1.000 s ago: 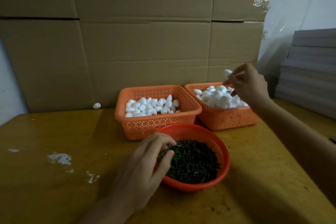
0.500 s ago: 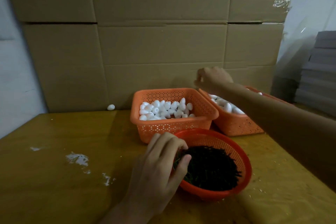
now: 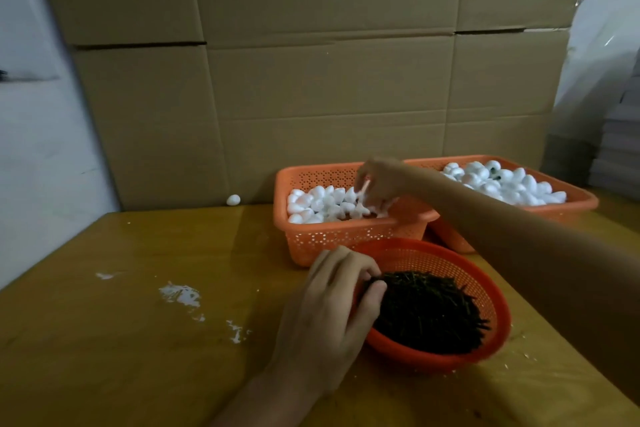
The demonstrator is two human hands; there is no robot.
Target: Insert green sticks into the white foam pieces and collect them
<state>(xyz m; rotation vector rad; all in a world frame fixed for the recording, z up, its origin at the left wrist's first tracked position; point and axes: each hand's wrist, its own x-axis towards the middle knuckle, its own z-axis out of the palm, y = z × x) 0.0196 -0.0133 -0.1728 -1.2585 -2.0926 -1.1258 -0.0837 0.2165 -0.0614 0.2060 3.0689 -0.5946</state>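
My left hand (image 3: 332, 315) has thumb and curled fingertips drawn together at the left edge of the heap of green sticks (image 3: 426, 308), pinching into it; how many sticks they hold I cannot tell. The heap fills the round orange bowl (image 3: 498, 305) at the near edge of the table (image 3: 138, 322), and the sticks lie every way, so no single axis shows.

My right hand (image 3: 377, 184) is reached across, forearm passing over the bowl's far side, fingers pointing down into the foam pieces (image 3: 318, 204) in the left basket (image 3: 346, 239). It is blurred, so I cannot tell whether it has closed on a piece.

What matters next, I judge: the foam lies beyond and slightly right of the stick pinch, with the right hand much the nearer. The two hands are well apart and must meet between basket and bowl.

The right basket (image 3: 581, 201) is heaped with more foam, some showing dark spots.
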